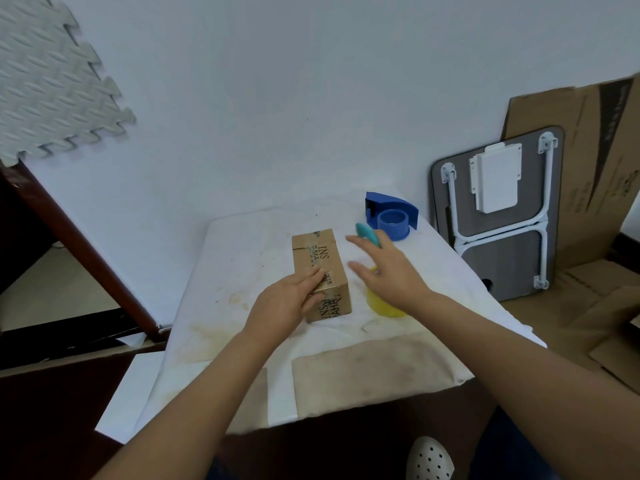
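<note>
On top of the taped cardboard box (pixel 320 268), a person's left hand (pixel 287 303) presses flat while the right hand (pixel 389 271), fingers spread and empty, hovers over the teal cutter (pixel 367 234) just right of the box, which firm downward pressure should keep from sliding.

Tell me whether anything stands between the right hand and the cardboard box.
Nothing visible does. Only white cloth shows between the right hand and the cardboard box. The yellow tape roll lies under that wrist, not in the gap.

Packing corner (home-like room): tape dispenser (pixel 391 211), flattened cartons (pixel 595 174), foam mat (pixel 52 81).
</note>
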The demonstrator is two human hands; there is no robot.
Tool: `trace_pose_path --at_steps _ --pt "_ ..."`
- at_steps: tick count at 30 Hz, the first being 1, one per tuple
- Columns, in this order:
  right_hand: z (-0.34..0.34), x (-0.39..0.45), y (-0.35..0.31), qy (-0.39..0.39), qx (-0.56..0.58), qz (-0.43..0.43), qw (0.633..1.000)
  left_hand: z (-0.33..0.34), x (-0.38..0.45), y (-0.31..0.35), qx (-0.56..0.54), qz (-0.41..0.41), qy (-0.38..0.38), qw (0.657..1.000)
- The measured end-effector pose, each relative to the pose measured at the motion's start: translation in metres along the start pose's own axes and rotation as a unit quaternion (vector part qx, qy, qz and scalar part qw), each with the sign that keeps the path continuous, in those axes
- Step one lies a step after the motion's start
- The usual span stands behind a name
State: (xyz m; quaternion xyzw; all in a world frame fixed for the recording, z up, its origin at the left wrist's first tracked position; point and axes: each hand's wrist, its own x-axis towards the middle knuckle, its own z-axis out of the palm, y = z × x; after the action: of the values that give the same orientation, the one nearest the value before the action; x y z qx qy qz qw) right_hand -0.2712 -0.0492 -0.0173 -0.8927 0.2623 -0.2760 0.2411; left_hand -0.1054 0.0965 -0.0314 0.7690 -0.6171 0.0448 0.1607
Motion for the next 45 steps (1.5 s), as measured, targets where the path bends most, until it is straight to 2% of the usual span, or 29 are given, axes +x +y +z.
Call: trace_pose_path --at_steps 2,3,6,8,13,16,18,20,21,23,26,29,31,37,45 --pt "-0.010 -0.008 0.013 0.063 0.004 0.053 0.997 0.000 0.001 0.003 -0.008 -0.015 -0.004 1.000" --pt "-0.013 -0.014 0.020 0.055 -0.009 0.068 0.996 0.000 0.001 0.004 -0.019 -0.025 -0.006 0.999" --pt "-0.015 -0.038 0.036 -0.065 -0.109 0.090 0.988 0.003 -0.001 0.008 -0.077 -0.043 -0.004 0.996" --pt "-0.014 -0.049 0.038 -0.111 -0.160 0.099 0.976 0.006 -0.005 0.013 -0.113 -0.035 0.019 0.993" --pt "-0.017 -0.054 0.032 -0.119 -0.192 0.074 0.971 0.005 -0.018 0.032 -0.156 -0.020 0.088 0.984" --pt "-0.023 -0.057 0.025 -0.087 -0.106 0.136 0.981 0.001 -0.025 0.049 -0.223 -0.042 0.103 0.968" --pt "-0.031 -0.061 0.018 -0.036 0.050 0.207 0.976 -0.003 -0.028 0.061 -0.268 -0.076 0.106 0.955" --pt "-0.040 -0.067 0.008 0.001 0.253 0.253 0.934 -0.007 -0.029 0.072 -0.295 -0.095 0.100 0.945" --pt "-0.043 -0.070 0.003 0.004 0.326 0.262 0.908 -0.009 -0.029 0.076 -0.288 -0.079 0.091 0.950" --pt "-0.045 -0.075 -0.003 -0.007 0.404 0.273 0.873 -0.011 -0.030 0.086 -0.268 -0.009 0.045 0.962" --pt "-0.041 -0.081 -0.008 -0.025 0.436 0.304 0.846 -0.010 -0.032 0.098 -0.242 0.070 -0.008 0.968" --pt "-0.038 -0.083 -0.012 0.002 0.427 0.351 0.833 -0.007 -0.032 0.104 -0.241 0.064 0.005 0.968" --pt "-0.037 -0.084 -0.012 0.000 0.440 0.351 0.827 -0.007 -0.034 0.109 -0.268 0.047 0.008 0.962" --pt "-0.033 -0.087 -0.022 0.003 0.490 0.351 0.798 -0.005 -0.030 0.115 -0.261 -0.014 0.040 0.965" --pt "-0.025 -0.090 -0.026 0.051 0.537 0.396 0.743 0.002 -0.036 0.114 -0.153 0.061 0.134 0.977"
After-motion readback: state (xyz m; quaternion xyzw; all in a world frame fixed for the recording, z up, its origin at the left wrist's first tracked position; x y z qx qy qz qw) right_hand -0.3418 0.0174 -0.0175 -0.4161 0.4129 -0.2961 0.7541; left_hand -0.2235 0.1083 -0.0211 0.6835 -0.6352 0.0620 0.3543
